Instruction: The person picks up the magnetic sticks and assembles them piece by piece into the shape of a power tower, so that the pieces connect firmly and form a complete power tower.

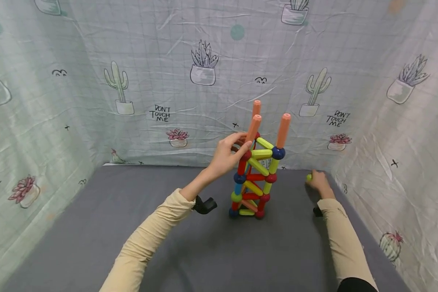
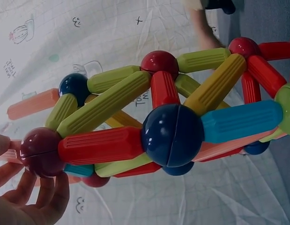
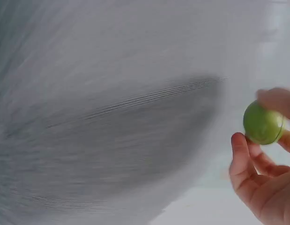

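Note:
A tower of coloured rods and balls (image 1: pixel 255 177) stands upright on the grey table. Three orange rods rise from its top, one of them from a dark red ball (image 2: pixel 40 152). My left hand (image 1: pixel 228 154) is at that corner, pinching the base of the orange rod (image 1: pixel 254 126), with its fingers against the ball. Well to the right of the tower, my right hand (image 1: pixel 319 183) holds a green ball (image 3: pixel 263 123) between thumb and fingers, close above the table's far right part.
The grey tabletop (image 1: pixel 204 251) ends at a hanging cloth (image 1: pixel 146 134) printed with cacti, behind and on both sides. A blue ball (image 1: pixel 278 153) carries another orange rod at the tower's top right. Dark wrist straps sit on both arms.

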`<state>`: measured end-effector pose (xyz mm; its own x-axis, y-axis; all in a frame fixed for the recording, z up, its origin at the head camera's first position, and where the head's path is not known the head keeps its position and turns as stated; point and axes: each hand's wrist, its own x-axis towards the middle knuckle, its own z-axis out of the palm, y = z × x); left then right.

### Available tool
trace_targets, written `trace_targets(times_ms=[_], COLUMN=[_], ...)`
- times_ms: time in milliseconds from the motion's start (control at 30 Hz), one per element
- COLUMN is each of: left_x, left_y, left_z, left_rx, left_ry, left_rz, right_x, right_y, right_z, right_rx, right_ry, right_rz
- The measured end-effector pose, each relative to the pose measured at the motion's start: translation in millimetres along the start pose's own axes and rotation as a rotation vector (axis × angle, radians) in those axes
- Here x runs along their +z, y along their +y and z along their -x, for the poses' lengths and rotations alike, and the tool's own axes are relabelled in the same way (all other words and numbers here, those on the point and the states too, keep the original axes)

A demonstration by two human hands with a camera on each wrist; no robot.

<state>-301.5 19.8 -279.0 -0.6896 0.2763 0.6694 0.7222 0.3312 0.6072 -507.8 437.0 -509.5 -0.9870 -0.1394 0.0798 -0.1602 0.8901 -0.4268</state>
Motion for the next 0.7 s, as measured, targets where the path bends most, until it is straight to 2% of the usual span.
trace_targets(times_ms=[33, 100, 167, 233, 300, 433, 533, 633, 700], left_x=[0.9, 2.5, 3.7, 4.6, 5.0, 5.3, 5.7, 6.2, 6.5], left_y=[0.2, 0.4, 0.6, 0.8, 1.1, 2.2, 2.8, 2.7, 2.7], left_z=[0.0, -0.2, -0.2, -0.2, -0.5, -0.8, -1.0, -1.2, -1.4], left_rx=[0.003, 0.011, 0.016, 0.011, 0.003, -0.012, -0.011, -0.012, -0.011], left_ry=[0.005, 0.020, 0.037, 0.054, 0.070, 0.086, 0.084, 0.080, 0.077], left_rz=[0.002, 0.009, 0.014, 0.019, 0.020, 0.020, 0.020, 0.023, 0.025], right_x=[-7.1, -30.0, -69.5, -100.0, -127.6, -171.3, -195.1, -211.8, -218.7], right_y=[-6.5, -42.6, -112.6, -163.2, -201.4, -256.9, -291.6, -325.3, -345.7], right_z=[2.5, 18.1, 49.8, 72.8, 89.7, 115.4, 131.9, 145.7, 150.7], right_rx=[-0.041, -0.104, -0.055, -0.106, -0.187, -0.336, -0.470, -0.603, -0.670], right_ry=[0.029, 0.123, 0.149, 0.255, 0.350, 0.494, 0.552, 0.548, 0.499], right_rz=[-0.042, -0.135, -0.202, -0.255, -0.284, -0.345, -0.360, -0.303, -0.240])
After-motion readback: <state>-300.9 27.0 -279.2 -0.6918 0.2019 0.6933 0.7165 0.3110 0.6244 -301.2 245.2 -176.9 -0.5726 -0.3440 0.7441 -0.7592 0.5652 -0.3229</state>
